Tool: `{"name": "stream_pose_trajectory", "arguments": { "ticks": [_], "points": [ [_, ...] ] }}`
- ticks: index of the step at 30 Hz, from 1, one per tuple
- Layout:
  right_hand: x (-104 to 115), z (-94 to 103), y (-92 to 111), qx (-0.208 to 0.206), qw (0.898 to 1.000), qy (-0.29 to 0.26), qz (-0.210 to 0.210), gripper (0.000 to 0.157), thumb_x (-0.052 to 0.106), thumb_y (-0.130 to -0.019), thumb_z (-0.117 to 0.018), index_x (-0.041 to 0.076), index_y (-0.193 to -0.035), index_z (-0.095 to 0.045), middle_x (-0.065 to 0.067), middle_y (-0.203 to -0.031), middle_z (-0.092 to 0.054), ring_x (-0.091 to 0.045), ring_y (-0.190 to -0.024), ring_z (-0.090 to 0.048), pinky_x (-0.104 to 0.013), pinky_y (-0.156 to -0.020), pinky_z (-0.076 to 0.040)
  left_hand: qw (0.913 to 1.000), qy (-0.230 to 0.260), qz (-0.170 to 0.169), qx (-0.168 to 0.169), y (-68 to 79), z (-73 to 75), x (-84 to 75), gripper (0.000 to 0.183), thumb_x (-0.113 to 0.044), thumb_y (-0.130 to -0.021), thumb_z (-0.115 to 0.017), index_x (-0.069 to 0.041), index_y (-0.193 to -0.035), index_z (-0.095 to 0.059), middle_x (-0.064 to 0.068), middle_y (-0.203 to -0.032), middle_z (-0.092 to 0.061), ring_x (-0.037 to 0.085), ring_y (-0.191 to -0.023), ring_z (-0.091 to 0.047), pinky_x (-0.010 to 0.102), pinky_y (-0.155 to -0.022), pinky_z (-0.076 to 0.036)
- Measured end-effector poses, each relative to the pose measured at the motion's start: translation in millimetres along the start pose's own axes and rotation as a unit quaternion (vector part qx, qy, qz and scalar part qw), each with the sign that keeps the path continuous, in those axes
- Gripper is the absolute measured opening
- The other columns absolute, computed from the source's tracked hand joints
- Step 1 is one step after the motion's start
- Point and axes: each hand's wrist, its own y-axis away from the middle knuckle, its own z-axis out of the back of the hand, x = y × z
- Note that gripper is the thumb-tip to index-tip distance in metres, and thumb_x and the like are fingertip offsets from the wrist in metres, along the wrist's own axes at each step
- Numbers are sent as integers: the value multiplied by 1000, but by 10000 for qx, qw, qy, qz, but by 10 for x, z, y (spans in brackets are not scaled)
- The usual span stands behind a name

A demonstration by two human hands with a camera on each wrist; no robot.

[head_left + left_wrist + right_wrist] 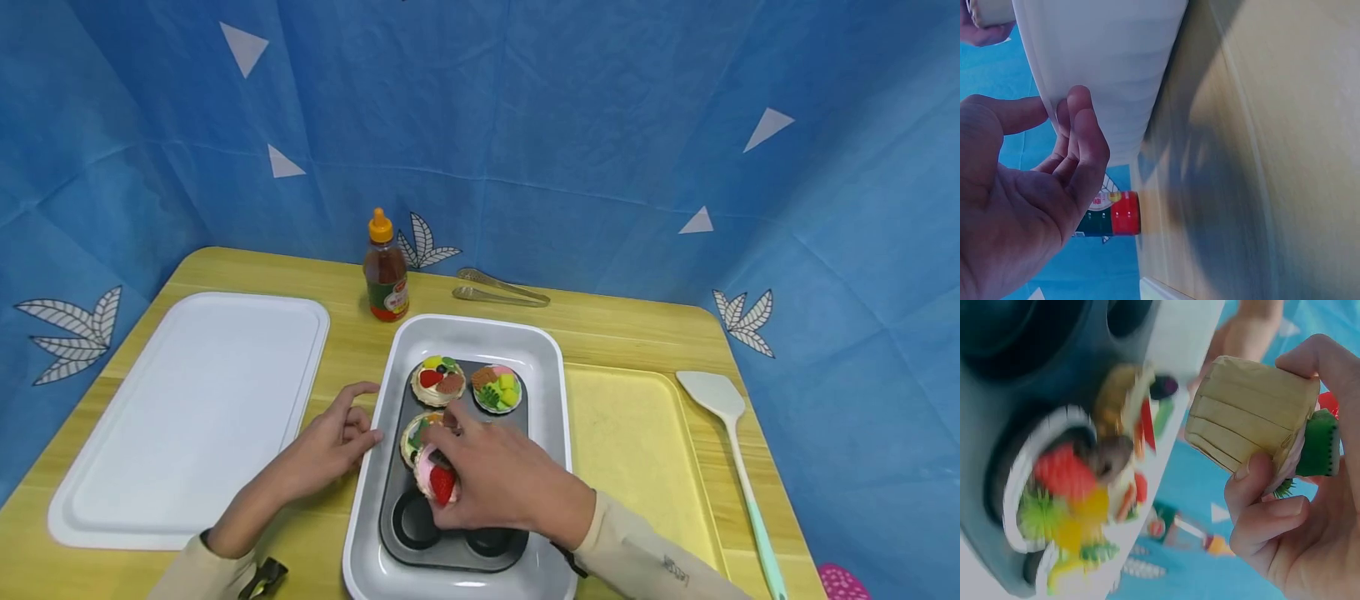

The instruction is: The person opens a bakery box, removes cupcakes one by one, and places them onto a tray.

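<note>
My right hand [502,467] grips a toy tart [437,473] with a strawberry and pink cream on top. In the right wrist view the pleated tan side of the tart [1254,409] shows between thumb and fingers, tilted sideways. It is held over a dark muffin pan [450,557], where several other tarts sit in cups, among them a back-left tart [438,382] and a back-right tart [497,389]. My hand hides part of the pan. The pan lies inside a deep white tray [558,333]. My left hand [322,446] pinches the tray's left rim between thumb and fingers.
A white board [195,408] lies on the left, a yellow tray [630,433] on the right. Behind stand a sauce bottle [386,279] and metal tongs [502,289]. A white spatula [716,396] with a green handle lies along the right edge. Blue cloth [480,125] hangs behind the table.
</note>
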Motion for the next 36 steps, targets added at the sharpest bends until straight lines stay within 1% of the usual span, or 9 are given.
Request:
{"name": "stream_pose_trajectory", "arguments": {
  "ticks": [2, 5, 10, 14, 16, 19, 23, 30, 36],
  "points": [
    [-66, 61, 18, -142, 9998, -89, -137, 60, 47, -75, -79, 21, -126, -60, -2, -116, -49, -4, -57, -49, -20, -57, -47, 10000, -24, 14, -7, -5, -3, -3, 57, -7, -99, -62, -5, -145, -30, 2, -78, -60, 12, -57, -56, 28, -52, -48],
    [-171, 154, 48, -340, 9988, -177, -311, 60, 46, -76, -79, 21, -127, -60, -3, -118, -49, -4, -56, -49, -21, -56, -47, 10000, -51, 48, -13, -10, -6, -7, 57, -6, -98, -63, -5, -145, -30, 3, -78, -60, 13, -57, -56, 28, -52, -47],
    [-330, 269, 112, -684, 9954, -265, -616, 55, 42, -76, -79, 23, -123, -60, 1, -113, -49, -5, -52, -46, -21, -54, -44, 9999, -18, 107, -27, 1, -10, -4, 57, -6, -98, -63, -5, -145, -31, 5, -79, -61, 14, -58, -57, 28, -53, -48],
    [-460, 345, 164, -781, 9916, -307, -986, 57, 40, -75, -79, 25, -126, -60, 1, -109, -48, -7, -49, -45, -23, -51, -42, 10000, -28, 88, -13, 1, -16, 0, 57, -7, -98, -63, -5, -145, -31, 3, -77, -60, 14, -56, -56, 28, -52, -47],
    [-539, 372, 182, -849, 9894, -315, -1131, 60, 40, -74, -79, 24, -128, -60, 1, -109, -48, -7, -50, -45, -24, -50, -41, 10000, -52, 79, -7, 1, -17, 2, 56, -7, -99, -62, -6, -145, -31, 2, -75, -58, 13, -56, -55, 27, -50, -46],
    [-680, 406, 209, -1026, 9853, -340, -1324, 57, 39, -72, -79, 21, -123, -61, 0, -108, -49, -8, -54, -48, -24, -49, -42, 10000, -28, 86, 4, 1, -19, 7, 56, -8, -99, -62, -6, -145, -30, 2, -73, -57, 13, -55, -54, 27, -49, -45],
    [-908, 465, 262, -1243, 9780, -404, -1628, 53, 38, -75, -77, 19, -121, -61, -3, -107, -50, -11, -58, -50, -26, -50, -45, 9999, 54, 125, 33, -2, -21, 9, 56, -7, -99, -61, -6, -146, -30, 3, -73, -57, 14, -55, -55, 28, -49, -46],
    [-1338, 566, 361, -1347, 9615, -503, -2343, 52, 42, -83, -73, 16, -125, -59, -6, -109, -50, -19, -73, -56, -34, -61, -47, 9999, 23, 89, 71, -13, -10, -5, 57, -8, -99, -62, -6, -147, -29, 3, -73, -58, 14, -55, -55, 28, -49, -47],
    [-1648, 515, 424, -1199, 9513, -556, -2783, 51, 43, -86, -69, 16, -127, -58, -10, -110, -49, -22, -73, -56, -37, -63, -46, 9999, 47, 90, 60, -14, -12, -1, 58, -10, -99, -63, -8, -147, -30, 4, -73, -58, 14, -55, -55, 28, -48, -46]
  ]
}}
